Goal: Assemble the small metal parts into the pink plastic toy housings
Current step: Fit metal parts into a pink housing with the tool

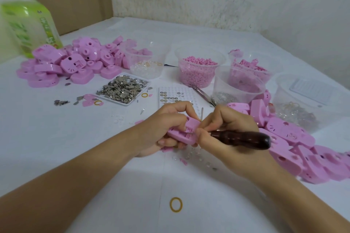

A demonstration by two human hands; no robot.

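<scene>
My left hand (166,119) grips a pink plastic housing (186,136) just above the table, fingers curled over its top and under it. My right hand (223,125) holds a tool with a dark wooden handle (244,138), its thin metal tip set into the housing's open slot. A white tray of small flat metal parts (123,88) lies behind the hands. A pile of pink housings (75,60) sits at the far left and another pile (303,145) at the right.
Clear tubs stand at the back: pink beads (198,70), pink pieces (251,66), metal springs (233,89), rings (145,64). A white grid tray with round metal discs (176,96), tweezers (202,93), a green bottle (28,24), loose yellow rubber band (176,204).
</scene>
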